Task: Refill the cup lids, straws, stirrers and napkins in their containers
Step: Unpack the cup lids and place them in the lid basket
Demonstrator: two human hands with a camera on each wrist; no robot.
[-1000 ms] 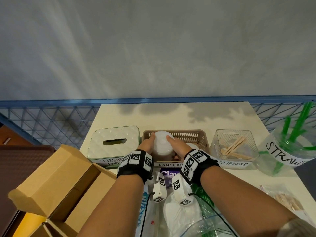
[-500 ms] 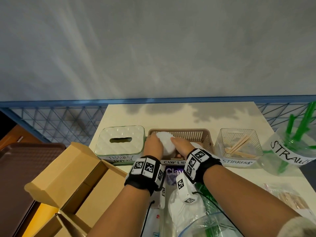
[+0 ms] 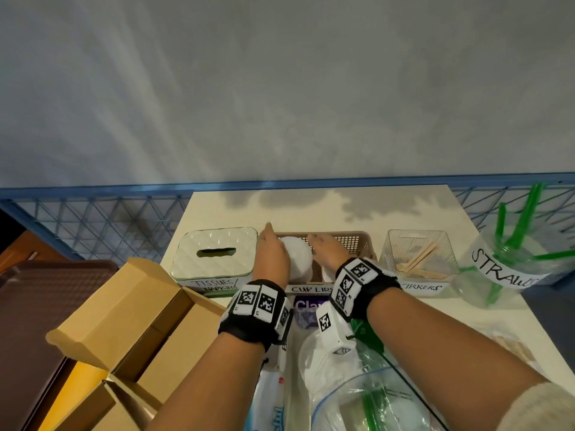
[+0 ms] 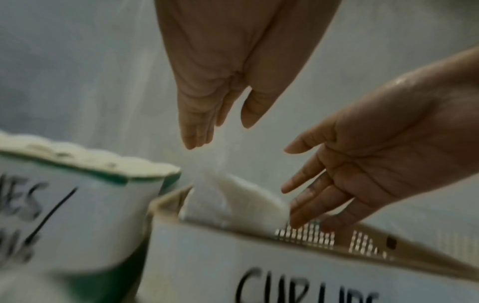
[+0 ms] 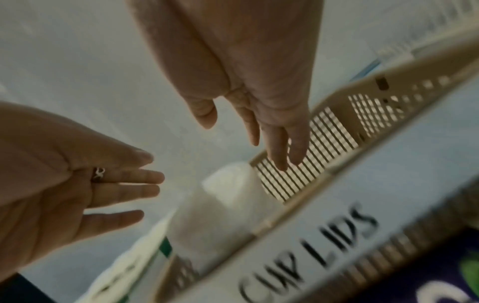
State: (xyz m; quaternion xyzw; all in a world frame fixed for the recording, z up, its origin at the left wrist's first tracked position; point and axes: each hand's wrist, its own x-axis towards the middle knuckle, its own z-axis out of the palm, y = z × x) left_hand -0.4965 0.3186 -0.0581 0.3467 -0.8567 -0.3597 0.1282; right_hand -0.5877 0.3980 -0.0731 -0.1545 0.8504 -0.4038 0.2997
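Note:
A stack of white cup lids stands in the left end of the tan basket labelled CUP LIDS. My left hand is at the stack's left side and my right hand at its right, both above the basket with fingers straight. In the left wrist view my left hand hangs clear above the lids, and my right hand's fingertips are at the lids' edge. The right wrist view shows my right hand open over the basket, holding nothing.
On the cream table stand a white tissue box left of the basket, then a clear stirrer bin and a straw cup to the right. An open cardboard box and plastic bags lie near me.
Both hands gripped the lid stack and lowered it into the basket. Now they have let go, and their fingers are straight beside it.

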